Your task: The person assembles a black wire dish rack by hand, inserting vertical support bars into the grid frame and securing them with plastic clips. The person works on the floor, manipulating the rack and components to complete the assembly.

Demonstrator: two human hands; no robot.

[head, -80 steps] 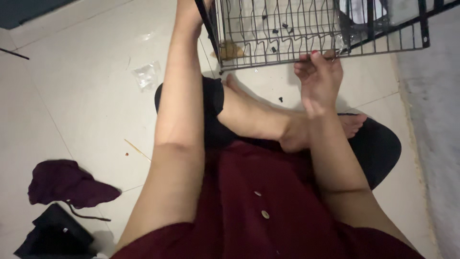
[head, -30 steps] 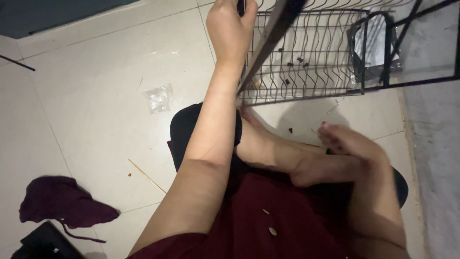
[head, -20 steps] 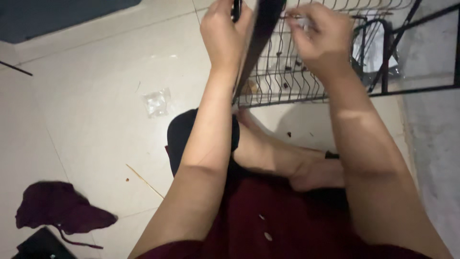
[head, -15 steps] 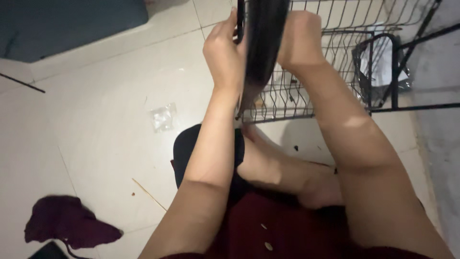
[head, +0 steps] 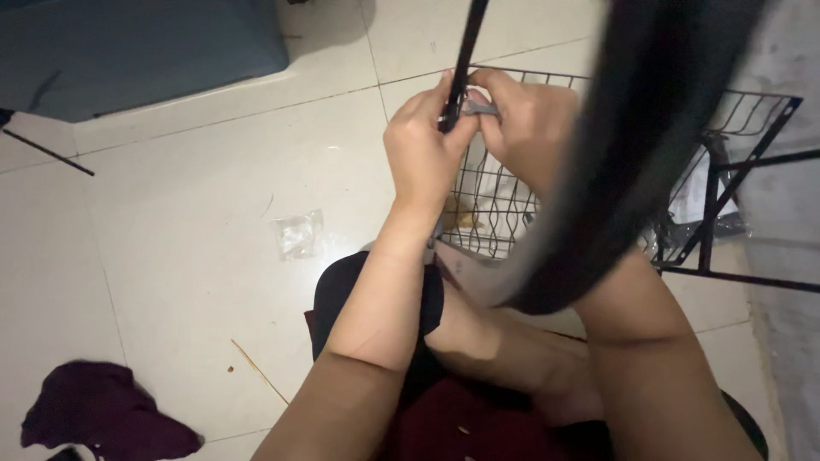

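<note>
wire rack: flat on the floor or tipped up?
Tipped up. The wire rack has one edge raised near the left hand and right hand, its grid slanting down toward the floor.

Small clear plastic bag [head: 298, 234] flat on the pale tiled floor [head: 171, 256]. Dark purple cloth [head: 102, 414] crumpled in the bottom left corner. Thin stick [head: 259, 372] near it on the tiles. Big blue-grey box [head: 137, 47] at the top left. Thin black rod [head: 47, 152] just below it.

Both forearms raised forward, left hand [head: 423, 158] curled in a fist-like grip, right hand [head: 530, 128] close beside it, fingers pinched, knuckles nearly touching, wrists slightly bent
</note>
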